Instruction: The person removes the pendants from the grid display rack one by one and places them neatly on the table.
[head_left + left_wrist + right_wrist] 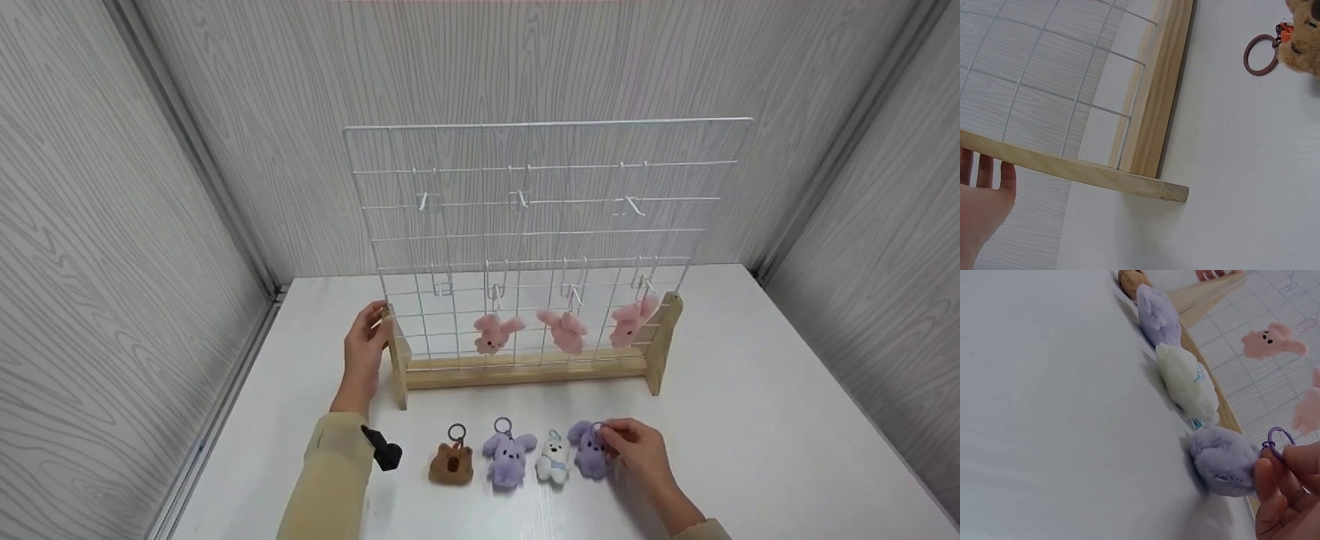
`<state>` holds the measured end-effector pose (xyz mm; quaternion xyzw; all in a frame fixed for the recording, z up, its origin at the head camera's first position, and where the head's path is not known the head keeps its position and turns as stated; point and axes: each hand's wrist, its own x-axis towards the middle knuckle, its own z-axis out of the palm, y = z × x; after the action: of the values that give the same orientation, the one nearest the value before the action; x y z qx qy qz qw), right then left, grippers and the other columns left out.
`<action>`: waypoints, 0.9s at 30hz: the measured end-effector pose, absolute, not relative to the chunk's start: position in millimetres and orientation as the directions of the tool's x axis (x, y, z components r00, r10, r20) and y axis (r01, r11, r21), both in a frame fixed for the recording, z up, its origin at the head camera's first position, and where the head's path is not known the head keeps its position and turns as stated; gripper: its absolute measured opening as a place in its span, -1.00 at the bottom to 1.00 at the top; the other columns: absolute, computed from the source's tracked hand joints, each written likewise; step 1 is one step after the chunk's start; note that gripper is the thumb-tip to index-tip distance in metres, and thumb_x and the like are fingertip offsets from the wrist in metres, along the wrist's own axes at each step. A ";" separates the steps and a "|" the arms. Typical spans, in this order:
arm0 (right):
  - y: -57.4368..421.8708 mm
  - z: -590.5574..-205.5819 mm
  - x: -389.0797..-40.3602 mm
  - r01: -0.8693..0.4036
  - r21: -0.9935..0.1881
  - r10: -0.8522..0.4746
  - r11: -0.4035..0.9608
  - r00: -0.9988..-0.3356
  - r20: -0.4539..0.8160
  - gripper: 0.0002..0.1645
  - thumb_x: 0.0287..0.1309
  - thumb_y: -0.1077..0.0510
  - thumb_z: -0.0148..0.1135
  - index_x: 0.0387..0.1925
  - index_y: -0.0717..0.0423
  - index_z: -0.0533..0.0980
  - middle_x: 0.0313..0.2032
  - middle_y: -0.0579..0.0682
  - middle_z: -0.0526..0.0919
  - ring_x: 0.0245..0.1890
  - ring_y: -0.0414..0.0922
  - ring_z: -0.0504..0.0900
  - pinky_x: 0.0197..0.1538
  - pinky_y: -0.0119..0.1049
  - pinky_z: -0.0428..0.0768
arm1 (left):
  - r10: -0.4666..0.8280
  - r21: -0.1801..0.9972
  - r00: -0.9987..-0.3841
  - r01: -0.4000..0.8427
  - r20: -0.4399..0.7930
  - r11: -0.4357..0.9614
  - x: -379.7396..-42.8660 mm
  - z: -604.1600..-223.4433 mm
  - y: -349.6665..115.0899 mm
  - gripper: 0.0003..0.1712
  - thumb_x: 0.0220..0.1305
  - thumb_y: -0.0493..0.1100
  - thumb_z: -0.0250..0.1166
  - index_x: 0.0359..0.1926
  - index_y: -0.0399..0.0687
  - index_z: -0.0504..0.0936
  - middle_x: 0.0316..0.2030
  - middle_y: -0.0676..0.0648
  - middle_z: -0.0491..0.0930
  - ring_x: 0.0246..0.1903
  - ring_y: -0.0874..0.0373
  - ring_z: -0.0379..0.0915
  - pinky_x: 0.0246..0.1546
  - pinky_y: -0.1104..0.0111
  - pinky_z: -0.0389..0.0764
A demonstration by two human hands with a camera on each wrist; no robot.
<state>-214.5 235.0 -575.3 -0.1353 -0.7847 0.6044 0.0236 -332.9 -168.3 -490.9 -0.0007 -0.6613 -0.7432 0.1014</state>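
At the left end of the wire grid rack, my left hand holds the upright wooden side piece; the fingertips meet its edge. My right hand pinches the purple ring of a purple plush bunny keychain, which is at the right end of a row. Left of it lie a white plush keychain with a blue bow, another purple bunny keychain and a brown bear keychain. The rings of these three are free of any hand.
Three pink plush bunnies hang from lower hooks on the grid. The lower left hook and three upper hooks carry nothing. The rack stands on a white table between grey wood-grain panels.
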 end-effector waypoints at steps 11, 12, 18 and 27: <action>237.6 -571.1 -226.5 0.127 -0.958 0.195 0.258 -0.978 -0.077 -0.87 0.11 0.27 0.27 -0.30 0.28 0.60 -0.44 0.06 0.62 -0.49 -0.10 0.54 -0.50 -0.35 0.50 | -0.160 0.982 -0.979 0.144 0.124 -0.122 -333.6 -490.9 -167.7 -0.59 0.38 -0.24 0.07 0.23 -0.02 0.34 0.16 -0.07 0.31 0.14 0.12 0.27 0.11 0.23 0.36; 238.7 -571.1 -228.6 0.127 -0.956 0.194 0.264 -0.978 -0.076 -0.88 0.12 0.27 0.26 -0.31 0.27 0.60 -0.45 0.06 0.62 -0.49 -0.09 0.53 -0.51 -0.34 0.49 | -0.159 0.982 -0.980 0.140 0.120 -0.124 -333.4 -490.9 -167.5 -0.59 0.38 -0.24 0.07 0.22 -0.01 0.35 0.15 -0.06 0.31 0.13 0.12 0.27 0.10 0.24 0.37; 242.8 -572.8 -244.4 0.110 -0.952 0.176 0.285 -0.982 -0.061 -0.90 0.11 0.29 0.26 -0.34 0.28 0.60 -0.47 0.06 0.61 -0.50 -0.10 0.51 -0.47 -0.32 0.51 | -0.155 0.980 -0.980 0.144 0.122 -0.135 -333.4 -490.6 -167.3 -0.58 0.37 -0.26 0.07 0.23 -0.03 0.35 0.13 -0.06 0.33 0.11 0.13 0.28 0.08 0.25 0.38; 245.9 -577.3 -263.3 0.144 -0.924 0.140 0.356 -0.985 -0.100 -0.90 0.12 0.26 0.25 -0.36 0.26 0.59 -0.45 0.04 0.64 -0.48 -0.11 0.51 -0.45 -0.33 0.49 | -0.158 0.980 -0.979 0.149 0.128 -0.129 -332.3 -490.4 -167.6 -0.59 0.36 -0.24 0.08 0.21 -0.02 0.36 0.13 -0.06 0.33 0.11 0.13 0.29 0.09 0.24 0.38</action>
<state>-263.3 245.9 -577.3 -0.0860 -0.8233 0.5611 -0.0018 -332.3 -167.6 -490.4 0.0034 -0.6521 -0.7512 0.1023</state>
